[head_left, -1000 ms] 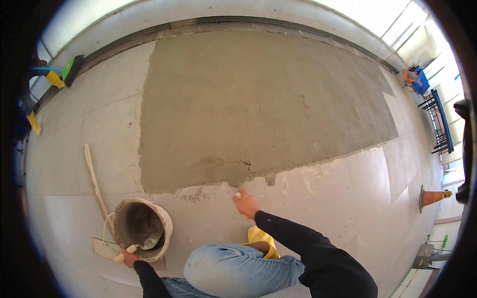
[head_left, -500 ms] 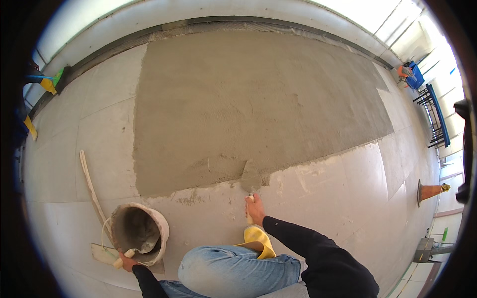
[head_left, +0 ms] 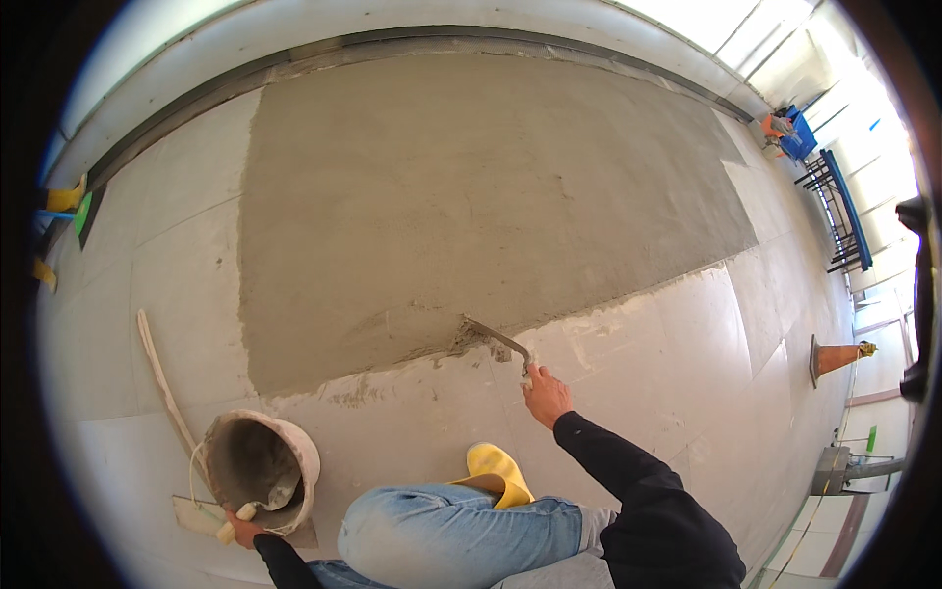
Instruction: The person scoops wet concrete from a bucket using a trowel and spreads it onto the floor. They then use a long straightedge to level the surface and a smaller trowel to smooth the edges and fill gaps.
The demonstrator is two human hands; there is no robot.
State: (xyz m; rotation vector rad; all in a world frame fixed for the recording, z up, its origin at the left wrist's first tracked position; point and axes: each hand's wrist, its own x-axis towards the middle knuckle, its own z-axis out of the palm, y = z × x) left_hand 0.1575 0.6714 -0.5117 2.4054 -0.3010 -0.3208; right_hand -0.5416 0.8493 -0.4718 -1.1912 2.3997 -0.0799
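Observation:
My right hand (head_left: pixel 547 395) is closed round the handle of a trowel (head_left: pixel 502 341). The trowel is tilted on edge, with some wet mortar at its tip, at the near edge of a wide grey mortar layer (head_left: pixel 471 196). At the lower left, my left hand (head_left: pixel 242 533) grips the pale handle of a second trowel (head_left: pixel 286 489), whose metal blade reaches into a mortar-smeared bucket (head_left: pixel 307 454). That hand is right beside the bucket's rim; its fingers are partly hidden.
A long pale strip (head_left: pixel 165 378) lies left of the bucket, and a flat board (head_left: pixel 196 514) by its base. My yellow boot (head_left: pixel 497 471) is near the mortar edge. An orange cone (head_left: pixel 837 358) and a blue bench (head_left: pixel 846 211) stand right. Another person's yellow boot (head_left: pixel 65 199) shows far left.
My right hand has moved slightly right and forward, turning the trowel from flat on the mortar onto its edge. My left hand still holds its trowel at the bucket; the whole view has shifted a little.

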